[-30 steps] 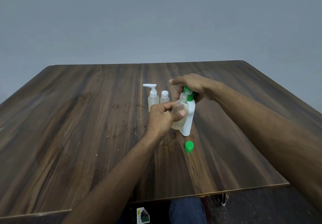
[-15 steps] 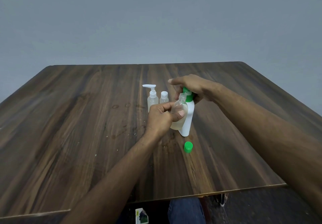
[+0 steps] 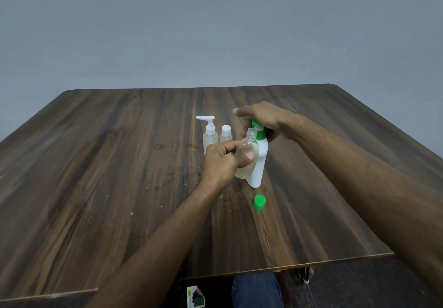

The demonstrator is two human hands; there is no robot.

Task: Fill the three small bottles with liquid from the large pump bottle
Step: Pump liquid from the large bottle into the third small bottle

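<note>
My left hand (image 3: pixel 221 161) grips a small clear plastic bottle (image 3: pixel 247 157), partly filled with pale yellowish liquid, holding its open neck up against the nozzle of the tall white pump bottle with a green pump head (image 3: pixel 260 161), which stands near the middle of the dark wood-grain table (image 3: pixel 96 175). My right hand (image 3: pixel 261 118) curls over that green pump head from above. Just left of the pump bottle stand a small clear bottle with a white pump top (image 3: pixel 210 135) and a small clear bottle with a white cap (image 3: pixel 225 135), and a loose green screw cap (image 3: pixel 259 202) lies on the table just in front of it.
</note>
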